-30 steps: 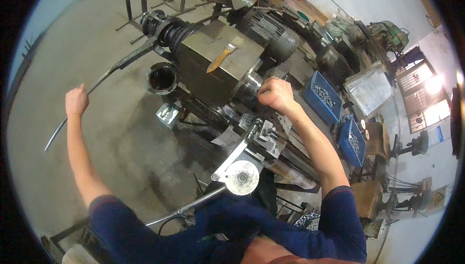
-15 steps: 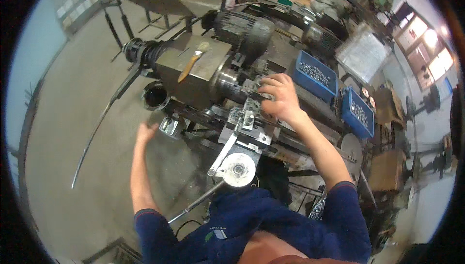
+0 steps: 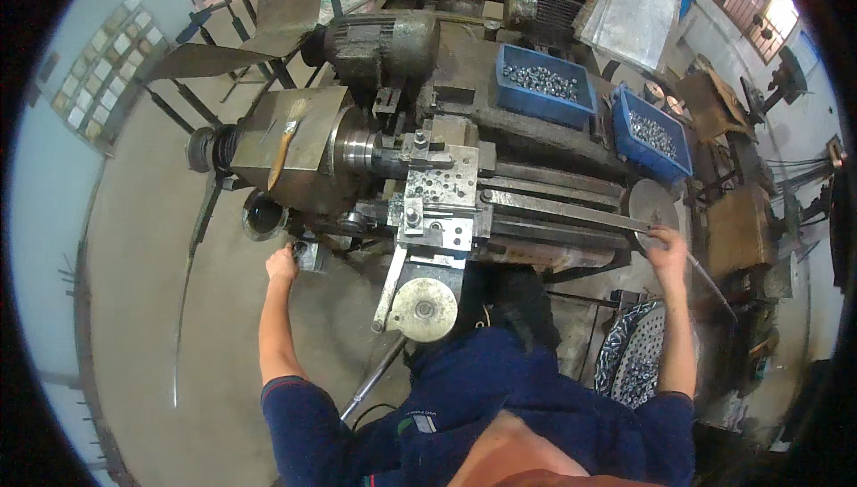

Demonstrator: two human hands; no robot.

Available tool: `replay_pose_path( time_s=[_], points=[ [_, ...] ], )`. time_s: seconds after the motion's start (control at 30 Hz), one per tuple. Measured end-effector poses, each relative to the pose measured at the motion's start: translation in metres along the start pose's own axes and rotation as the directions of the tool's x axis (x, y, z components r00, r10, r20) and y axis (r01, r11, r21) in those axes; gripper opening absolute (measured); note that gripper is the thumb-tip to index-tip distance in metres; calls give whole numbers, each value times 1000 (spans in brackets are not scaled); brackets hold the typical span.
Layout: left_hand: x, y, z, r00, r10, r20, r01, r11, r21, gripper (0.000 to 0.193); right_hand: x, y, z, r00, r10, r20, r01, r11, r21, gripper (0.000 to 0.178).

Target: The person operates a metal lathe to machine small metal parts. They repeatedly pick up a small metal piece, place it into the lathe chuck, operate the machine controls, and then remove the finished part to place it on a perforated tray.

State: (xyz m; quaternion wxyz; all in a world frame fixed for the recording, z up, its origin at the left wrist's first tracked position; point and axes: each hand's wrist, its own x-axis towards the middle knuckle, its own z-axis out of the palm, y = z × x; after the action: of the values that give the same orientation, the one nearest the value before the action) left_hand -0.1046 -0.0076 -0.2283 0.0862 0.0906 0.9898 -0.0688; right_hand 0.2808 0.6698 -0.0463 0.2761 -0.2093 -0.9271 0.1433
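A metal lathe stands before me, with a steel spindle chuck [image 3: 359, 148], a tool slide block [image 3: 440, 185] and a round white-grey handwheel [image 3: 424, 308]. My left hand [image 3: 282, 263] is closed beside a small metal box [image 3: 310, 256] under the headstock; what its fingers hold, if anything, is hidden. Out to the right, my right hand [image 3: 668, 253] has its fingers bent together by the end of the lathe's long bed rail [image 3: 562, 208], in front of a grey disc [image 3: 654, 204]. Whatever lies between those fingers is too small to make out.
Two blue bins [image 3: 546, 105] [image 3: 656, 164] of small metal parts stand behind the bed. A perforated round pan [image 3: 650, 335] with metal pieces lies below my right forearm. A wooden-handled brush [image 3: 283, 158] rests on the headstock. An electric motor [image 3: 382, 45] sits behind it.
My right hand has left the tool slide near the chuck and moved right to the bed's end. My left hand has come up against the metal box. The view has turned.
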Motion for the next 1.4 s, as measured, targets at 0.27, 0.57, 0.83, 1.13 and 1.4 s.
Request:
replay_pose_path(
  time_s=[0.27, 0.57, 0.83, 1.13, 1.4],
  points=[
    [-54, -6, -32, 979, -31, 203, 111, 910, -400, 41, -32, 146, -40, 907, 417, 64, -342, 816, -467, 61],
    [-180, 72, -130, 851, 354, 389, 47, 686, -726, 44, -69, 252, -46, 750, 645, 147, -353, 578, -735, 51],
    [-251, 146, -134, 799, 476, 367, -102, 709, -698, 32, -127, 185, -37, 730, 683, -4, -514, 545, -663, 33],
    [-245, 155, -94, 845, 384, 372, -27, 726, -688, 24, -146, 124, -33, 693, 721, -19, -630, 593, -501, 41],
    [-245, 161, -103, 866, 339, 367, 1, 733, -680, 22, -132, 108, -37, 631, 772, -78, -671, 493, -554, 45]
  ],
)
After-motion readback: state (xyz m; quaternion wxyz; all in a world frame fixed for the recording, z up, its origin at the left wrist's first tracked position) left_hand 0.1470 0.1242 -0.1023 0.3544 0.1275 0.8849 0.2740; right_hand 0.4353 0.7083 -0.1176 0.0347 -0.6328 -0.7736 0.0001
